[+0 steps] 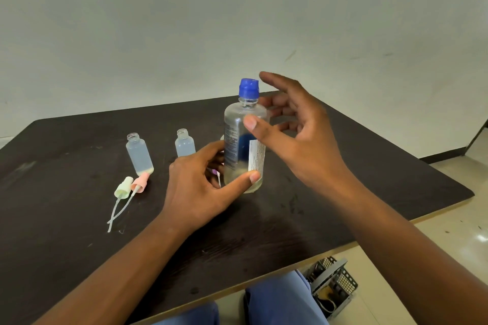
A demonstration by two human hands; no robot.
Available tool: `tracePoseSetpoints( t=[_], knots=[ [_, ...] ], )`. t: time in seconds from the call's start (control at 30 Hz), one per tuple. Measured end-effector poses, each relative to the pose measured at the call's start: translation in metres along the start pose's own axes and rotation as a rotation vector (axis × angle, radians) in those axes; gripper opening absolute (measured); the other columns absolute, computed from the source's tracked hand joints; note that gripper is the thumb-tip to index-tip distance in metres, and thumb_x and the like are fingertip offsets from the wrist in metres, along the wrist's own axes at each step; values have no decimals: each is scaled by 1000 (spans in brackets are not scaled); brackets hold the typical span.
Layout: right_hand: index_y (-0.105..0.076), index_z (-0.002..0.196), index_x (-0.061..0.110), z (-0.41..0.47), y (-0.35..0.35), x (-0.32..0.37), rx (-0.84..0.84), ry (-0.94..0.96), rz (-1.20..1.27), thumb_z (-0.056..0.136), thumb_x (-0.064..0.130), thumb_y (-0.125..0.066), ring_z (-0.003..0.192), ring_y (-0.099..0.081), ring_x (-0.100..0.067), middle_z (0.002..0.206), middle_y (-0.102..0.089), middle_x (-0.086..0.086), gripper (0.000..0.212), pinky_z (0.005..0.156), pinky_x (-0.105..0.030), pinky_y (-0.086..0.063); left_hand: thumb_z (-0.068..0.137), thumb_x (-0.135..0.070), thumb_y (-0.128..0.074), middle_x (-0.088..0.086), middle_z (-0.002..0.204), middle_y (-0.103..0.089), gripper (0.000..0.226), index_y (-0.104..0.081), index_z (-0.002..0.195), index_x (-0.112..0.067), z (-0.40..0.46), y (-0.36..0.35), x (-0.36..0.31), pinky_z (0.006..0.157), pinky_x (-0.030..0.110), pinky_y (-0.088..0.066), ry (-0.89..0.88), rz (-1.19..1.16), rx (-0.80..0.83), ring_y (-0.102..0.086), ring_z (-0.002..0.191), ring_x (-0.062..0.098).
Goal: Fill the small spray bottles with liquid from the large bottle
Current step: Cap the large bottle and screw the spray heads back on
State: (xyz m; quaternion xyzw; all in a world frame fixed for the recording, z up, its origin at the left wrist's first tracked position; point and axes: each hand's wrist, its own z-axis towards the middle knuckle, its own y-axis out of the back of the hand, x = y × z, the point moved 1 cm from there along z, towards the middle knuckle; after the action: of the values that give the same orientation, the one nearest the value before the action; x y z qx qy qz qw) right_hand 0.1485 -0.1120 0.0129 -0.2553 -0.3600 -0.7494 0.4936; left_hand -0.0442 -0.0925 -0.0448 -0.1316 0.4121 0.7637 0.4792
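Note:
The large clear bottle (241, 145) with a blue cap (249, 88) stands upright on the dark table (330, 192), with only a little liquid at its bottom. My left hand (203, 187) grips its lower body, thumb across the front. My right hand (295, 129) hovers just right of the bottle's neck, fingers spread and loose, holding nothing. Two small uncapped spray bottles stand to the left: one (138, 153) tilted with some liquid, another (184, 144) partly behind my left hand. Two spray heads, one pale green (123, 187) and one pink (141, 182), lie with their tubes on the table.
A purple spray head (215, 172) peeks out between my left hand and the large bottle. A grey wire basket (332, 285) sits on the floor below the table's near edge, beside my knees in blue trousers. A wall stands behind the table.

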Motion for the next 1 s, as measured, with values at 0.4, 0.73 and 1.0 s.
tracePoseSetpoints(
  t=[0.4, 0.73, 1.0],
  knots=[
    [-70, 127, 18, -18, 3, -31, 116, -132, 168, 78, 28, -86, 106, -74, -18, 116, -79, 3, 52, 90, -43, -62, 79, -66, -76, -31, 92, -69, 58, -67, 128, -37, -1, -5, 5, 66, 12, -50, -39, -20, 77, -69, 80, -5],
    [-70, 123, 19, 13, 21, -49, -142, -235, 122, 80, 21, -93, 97, -75, -11, 111, -79, 5, 48, 91, -40, -64, 83, -74, -65, -24, 120, -68, 64, -60, 136, -39, -1, -4, 5, 79, 30, -59, -64, 183, 97, -68, 95, 1],
    [-63, 126, 27, 68, 16, -101, -227, -293, -151, 73, 36, -95, 100, -74, -10, 115, -74, 12, 63, 96, -45, -62, 93, -63, -58, -14, 138, -61, 57, -60, 140, -31, 2, -23, -14, 104, 28, -49, -306, 349, 328, -57, 127, 7]
  ],
)
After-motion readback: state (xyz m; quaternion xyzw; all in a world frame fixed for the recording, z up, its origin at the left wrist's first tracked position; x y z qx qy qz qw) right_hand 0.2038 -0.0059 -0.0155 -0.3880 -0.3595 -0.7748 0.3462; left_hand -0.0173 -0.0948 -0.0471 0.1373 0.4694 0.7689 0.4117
